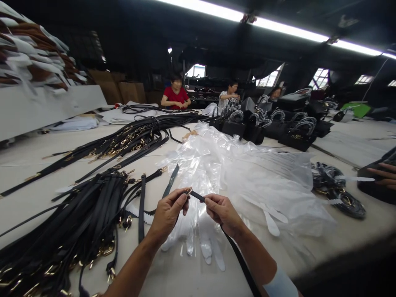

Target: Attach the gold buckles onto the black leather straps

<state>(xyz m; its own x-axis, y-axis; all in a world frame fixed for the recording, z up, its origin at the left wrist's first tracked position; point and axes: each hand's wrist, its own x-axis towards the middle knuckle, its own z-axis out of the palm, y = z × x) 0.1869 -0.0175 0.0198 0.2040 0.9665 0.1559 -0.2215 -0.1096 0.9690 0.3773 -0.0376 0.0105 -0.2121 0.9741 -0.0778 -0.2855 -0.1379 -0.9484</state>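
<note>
Left hand and right hand above the table, with a black strap stretched taut between the 2. Both hands are nearly closed, thumb pressed to fingers: the left pinches the strap at a gold-coloured fitting, and the right pinches it just beside, the remaining length hanging from the right hand toward 5 o'clock. Directions are taken from the hands. Clear plastic sleeves with white strips spread from 12 to 3 o'clock, partly below the hands. At 9 o'clock lies a bundle of straps with gold-coloured hardware; a farther strap pile lies between 10 and 11 o'clock. Black handbags stand between 1 and 2 o'clock. Wrapped coils lie at 3 o'clock.
</note>
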